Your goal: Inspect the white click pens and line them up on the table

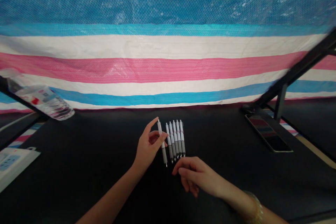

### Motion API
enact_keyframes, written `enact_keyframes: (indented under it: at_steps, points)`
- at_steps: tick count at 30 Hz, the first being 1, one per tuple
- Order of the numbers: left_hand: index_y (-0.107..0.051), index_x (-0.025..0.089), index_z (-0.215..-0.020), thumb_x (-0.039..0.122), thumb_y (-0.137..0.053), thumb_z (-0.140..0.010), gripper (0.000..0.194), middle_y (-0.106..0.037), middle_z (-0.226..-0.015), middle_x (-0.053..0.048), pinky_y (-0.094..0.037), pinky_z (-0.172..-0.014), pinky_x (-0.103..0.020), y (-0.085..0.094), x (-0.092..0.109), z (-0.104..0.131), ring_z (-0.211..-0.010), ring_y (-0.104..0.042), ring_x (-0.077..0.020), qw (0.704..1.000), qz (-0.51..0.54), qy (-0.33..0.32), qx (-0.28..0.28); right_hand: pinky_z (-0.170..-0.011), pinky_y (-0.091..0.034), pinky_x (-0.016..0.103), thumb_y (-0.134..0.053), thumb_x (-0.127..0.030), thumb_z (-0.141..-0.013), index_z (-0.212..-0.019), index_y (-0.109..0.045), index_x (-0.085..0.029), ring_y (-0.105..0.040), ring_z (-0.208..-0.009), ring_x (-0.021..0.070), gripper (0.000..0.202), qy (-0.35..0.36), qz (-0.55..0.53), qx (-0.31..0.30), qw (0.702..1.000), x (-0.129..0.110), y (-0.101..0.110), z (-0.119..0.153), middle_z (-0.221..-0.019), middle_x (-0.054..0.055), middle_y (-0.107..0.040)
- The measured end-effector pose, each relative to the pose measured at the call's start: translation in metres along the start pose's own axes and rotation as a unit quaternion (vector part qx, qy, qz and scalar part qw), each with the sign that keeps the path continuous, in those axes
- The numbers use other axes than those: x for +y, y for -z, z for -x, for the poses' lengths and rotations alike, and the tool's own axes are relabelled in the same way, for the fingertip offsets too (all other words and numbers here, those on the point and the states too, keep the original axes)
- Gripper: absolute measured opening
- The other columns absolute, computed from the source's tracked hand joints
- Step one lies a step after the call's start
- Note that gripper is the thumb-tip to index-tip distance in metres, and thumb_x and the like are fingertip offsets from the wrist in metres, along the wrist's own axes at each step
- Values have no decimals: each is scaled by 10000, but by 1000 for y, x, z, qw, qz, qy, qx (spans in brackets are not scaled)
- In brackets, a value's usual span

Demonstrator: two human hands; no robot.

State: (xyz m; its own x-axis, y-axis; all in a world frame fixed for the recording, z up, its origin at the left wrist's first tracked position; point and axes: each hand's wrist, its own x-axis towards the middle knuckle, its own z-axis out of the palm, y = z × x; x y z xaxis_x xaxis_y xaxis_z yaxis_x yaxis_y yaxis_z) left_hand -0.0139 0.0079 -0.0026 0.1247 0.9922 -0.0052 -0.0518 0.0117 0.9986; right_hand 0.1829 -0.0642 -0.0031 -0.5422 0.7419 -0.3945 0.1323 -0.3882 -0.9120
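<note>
My left hand [147,147] pinches a white pen with a grey grip [164,154], thumb on one side and fingers on the other. The pen points its tip toward me and its clicker end away. Just to its right lies a row of several matching pens [175,140], side by side and slanted the same way. Below their tips hovers my right hand [196,174], its fingers loosely bent and apart, with nothing visible in them. A pale bracelet circles that wrist.
A dark phone [269,133] lies at the right beside a black metal frame [291,73]. At the left are a tilted clear water bottle [47,101] and a white package [17,164]. Striped plastic sheeting [162,70] hangs behind the black tabletop [91,154].
</note>
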Motion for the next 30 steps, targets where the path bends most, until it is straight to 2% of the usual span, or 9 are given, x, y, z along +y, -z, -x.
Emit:
enact_keyframes:
  at_steps: [5,8,16,18,20,22,25,28,30]
  points:
    - [-549,228,-1394,337,-812,-766,689,-741,-1107,-77,-618,-654,-293,2,-7,-2,-712,-724,-169,992,-105,-48,49,-392,-343,164,-550,-458,-913,-993,-612,-143,-448,-384,62,330,7,-2,-2,1000,-1,0,1,-581,-45,-582]
    - [-602,245,-1346,332,-803,-767,619,-692,-1227,-93,-618,-606,-275,2,-11,-4,-740,-719,-167,990,-113,-56,67,-393,-345,161,-552,-443,-915,-989,-614,-144,-450,-385,62,314,8,-2,-2,1000,-1,0,1,-581,-46,-585]
    - [-598,208,-1321,239,-686,-817,512,-685,-1215,-108,-639,-678,-333,3,-12,-6,-770,-724,-173,989,-135,-40,43,-386,-331,171,-559,-470,-908,-981,-629,-147,-458,-376,69,338,8,1,5,1000,1,4,-1,-573,-41,-583]
    - [-611,201,-1296,210,-662,-819,481,-696,-1184,-103,-633,-699,-338,3,-12,-6,-781,-723,-177,988,-148,-45,23,-387,-321,180,-557,-482,-908,-969,-634,-145,-443,-379,72,351,30,18,36,999,0,7,-2,-570,-41,-570]
    - [-640,197,-1244,183,-644,-814,430,-709,-1143,-93,-626,-713,-334,4,-12,-6,-786,-719,-177,986,-159,-55,2,-400,-315,194,-552,-477,-916,-953,-638,-149,-429,-397,78,341,69,52,98,991,-4,11,-2,-571,-41,-556]
    - [-667,195,-1187,162,-632,-807,383,-714,-1118,-89,-618,-712,-329,4,-13,-6,-801,-714,-183,982,-173,-67,-16,-443,-335,214,-552,-436,-928,-929,-647,-160,-452,-455,97,291,117,120,178,970,-7,16,-1,-585,-33,-549]
    - [-693,200,-1120,121,-605,-802,340,-711,-1083,-80,-606,-698,-318,5,-14,-5,-805,-707,-187,973,-204,-102,-32,-557,-402,258,-548,-321,-936,-924,-659,-184,-536,-593,143,177,180,272,269,906,-13,27,1,-667,1,-594]
    - [-718,212,-1025,61,-557,-795,319,-690,-1048,-68,-585,-675,-296,6,-14,-4,-768,-689,-174,954,-251,-154,-51,-638,-436,296,-521,-253,-940,-972,-658,-201,-590,-700,181,150,208,378,312,846,-16,38,3,-793,40,-649]
    - [-726,214,-960,30,-535,-788,316,-677,-1031,-70,-577,-739,-322,7,-14,-4,-824,-683,-195,931,-303,-195,-65,-656,-444,307,-508,-242,-945,-987,-656,-201,-602,-729,192,159,215,400,331,827,-16,45,4,-841,56,-661]
